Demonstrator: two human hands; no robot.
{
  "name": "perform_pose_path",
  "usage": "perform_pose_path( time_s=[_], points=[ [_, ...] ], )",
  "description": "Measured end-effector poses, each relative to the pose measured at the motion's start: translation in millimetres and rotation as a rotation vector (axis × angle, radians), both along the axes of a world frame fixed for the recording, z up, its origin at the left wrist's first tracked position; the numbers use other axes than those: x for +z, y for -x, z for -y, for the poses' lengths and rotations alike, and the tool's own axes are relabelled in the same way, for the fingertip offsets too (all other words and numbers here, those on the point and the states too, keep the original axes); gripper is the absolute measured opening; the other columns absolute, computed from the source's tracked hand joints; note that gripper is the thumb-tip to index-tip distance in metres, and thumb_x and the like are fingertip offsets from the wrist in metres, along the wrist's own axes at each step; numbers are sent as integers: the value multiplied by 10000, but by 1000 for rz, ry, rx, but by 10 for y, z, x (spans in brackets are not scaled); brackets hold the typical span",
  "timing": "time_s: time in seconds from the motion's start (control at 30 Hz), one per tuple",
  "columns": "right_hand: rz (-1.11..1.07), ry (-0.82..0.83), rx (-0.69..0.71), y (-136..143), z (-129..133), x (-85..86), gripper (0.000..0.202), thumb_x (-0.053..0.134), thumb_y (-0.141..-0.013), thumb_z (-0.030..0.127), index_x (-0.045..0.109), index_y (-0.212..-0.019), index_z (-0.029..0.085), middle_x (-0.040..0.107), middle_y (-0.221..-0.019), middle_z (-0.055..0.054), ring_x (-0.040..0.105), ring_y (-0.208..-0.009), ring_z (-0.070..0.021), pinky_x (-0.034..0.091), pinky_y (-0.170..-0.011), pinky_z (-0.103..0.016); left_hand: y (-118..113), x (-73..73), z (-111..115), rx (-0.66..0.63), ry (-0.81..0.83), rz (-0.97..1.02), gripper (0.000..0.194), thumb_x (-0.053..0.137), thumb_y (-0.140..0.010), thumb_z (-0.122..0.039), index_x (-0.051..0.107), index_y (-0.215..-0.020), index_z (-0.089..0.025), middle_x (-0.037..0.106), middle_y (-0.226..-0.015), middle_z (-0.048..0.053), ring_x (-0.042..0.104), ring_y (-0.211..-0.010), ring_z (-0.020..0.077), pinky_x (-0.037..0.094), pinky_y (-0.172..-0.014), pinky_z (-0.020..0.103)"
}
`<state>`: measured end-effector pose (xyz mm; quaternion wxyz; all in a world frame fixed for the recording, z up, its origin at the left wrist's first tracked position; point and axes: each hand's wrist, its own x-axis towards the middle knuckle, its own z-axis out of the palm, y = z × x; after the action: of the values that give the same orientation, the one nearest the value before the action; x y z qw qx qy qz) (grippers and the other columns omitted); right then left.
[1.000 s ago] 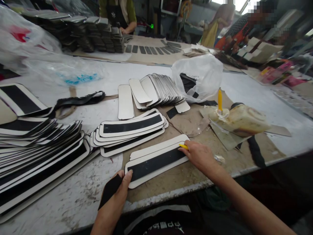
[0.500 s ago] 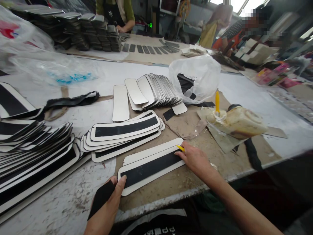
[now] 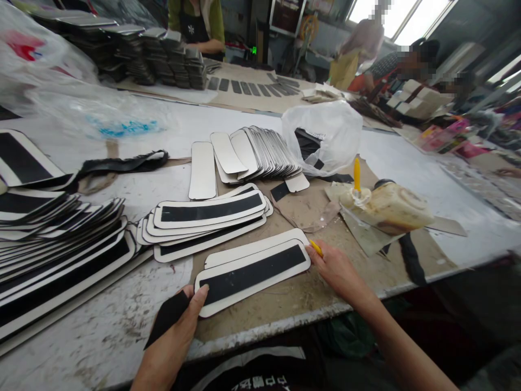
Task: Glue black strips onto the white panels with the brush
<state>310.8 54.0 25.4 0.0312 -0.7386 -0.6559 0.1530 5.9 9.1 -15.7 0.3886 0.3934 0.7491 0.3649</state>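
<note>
A long white panel with a black strip down its middle [image 3: 252, 277] lies before me, partly over a second white panel [image 3: 244, 252]. My left hand [image 3: 188, 320] grips the upper panel's left end, thumb on top and fingers mostly hidden. A flat black piece [image 3: 169, 317] also sits in that hand; how it is held is unclear. Beside the panel's far right corner, my right hand [image 3: 336, 270] is closed on a small yellow stick-like tool [image 3: 316, 248]; most of it is hidden. Just behind lies a short stack of similar black-striped panels [image 3: 211, 212].
More striped panels [image 3: 65, 271] are piled at left. Fanned plain white panels [image 3: 260, 152] stand behind, beside a clear plastic bag [image 3: 325, 136]. A stained glue bottle [image 3: 401, 206] with a yellow stick [image 3: 357, 174] lies right. The table edge [image 3: 285, 328] is near me. Other people work farther back.
My right hand with the yellow tool has shifted right, from over the black strip to just past the panel's right end. My left hand keeps its hold. The camera view has shifted slightly.
</note>
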Motion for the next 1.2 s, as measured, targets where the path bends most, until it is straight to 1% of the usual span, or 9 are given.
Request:
perform_pose_path(
  time_s=[0.13,0.3,0.4,0.53,0.6,0.73,0.9,1.07,1.2],
  points=[
    [-264,-21,-58,27,13,5,316,409,-878,446,550,-770,185,610,-668,-30,557,-630,-172,380,-584,-249,-17,87,33,33,4,112,403,679,-642,-569,623,-735,-182,617,-703,27,573,-663,205,447,-531,256],
    [-506,85,-207,43,40,81,409,562,-739,560,469,-582,194,460,-502,31,412,-468,-111,307,-439,-226,-13,176,74,40,-20,197,359,681,-654,-527,613,-703,-178,610,-719,27,578,-709,196,464,-596,256],
    [-625,136,-236,84,79,127,407,589,-726,557,471,-595,190,445,-498,35,391,-455,-101,284,-411,-220,2,207,97,76,-25,238,357,700,-635,-515,601,-687,-176,560,-649,2,539,-618,165,427,-521,242],
    [-747,144,-297,135,132,165,415,617,-711,553,453,-606,187,410,-495,48,369,-439,-85,278,-389,-205,25,308,96,-24,0,403,374,679,-668,-512,539,-595,-174,423,-514,-45,386,-457,98,302,-411,217],
    [-813,135,-340,142,154,173,431,642,-694,558,449,-610,182,396,-500,54,356,-433,-76,275,-382,-198,38,362,91,-60,26,500,368,681,-671,-504,549,-612,-166,425,-517,-45,367,-451,89,285,-408,211],
    [-1113,133,-430,154,208,173,437,736,-638,513,471,-671,167,406,-537,62,345,-440,-54,278,-382,-169,47,398,106,47,59,599,363,751,-613,-459,616,-737,-145,547,-654,-5,464,-554,116,361,-462,206],
    [-1478,208,-536,188,270,124,493,791,-597,475,399,-631,178,314,-473,98,209,-383,-14,218,-346,-146,23,328,154,125,23,832,327,785,-613,-401,603,-710,-147,448,-566,-55,348,-468,52,285,-396,141],
    [-1347,158,-475,148,282,78,444,774,-633,476,463,-697,166,381,-533,73,284,-428,-35,234,-365,-153,0,314,175,154,-13,672,371,787,-616,-421,651,-846,-163,574,-709,-9,489,-608,104,398,-469,151],
    [-1195,115,-421,112,287,61,466,737,-649,531,443,-686,172,366,-533,74,295,-444,-47,244,-381,-166,-41,342,176,189,-63,579,381,749,-631,-498,651,-801,-171,553,-669,-17,479,-592,114,402,-471,168]
  ],
)
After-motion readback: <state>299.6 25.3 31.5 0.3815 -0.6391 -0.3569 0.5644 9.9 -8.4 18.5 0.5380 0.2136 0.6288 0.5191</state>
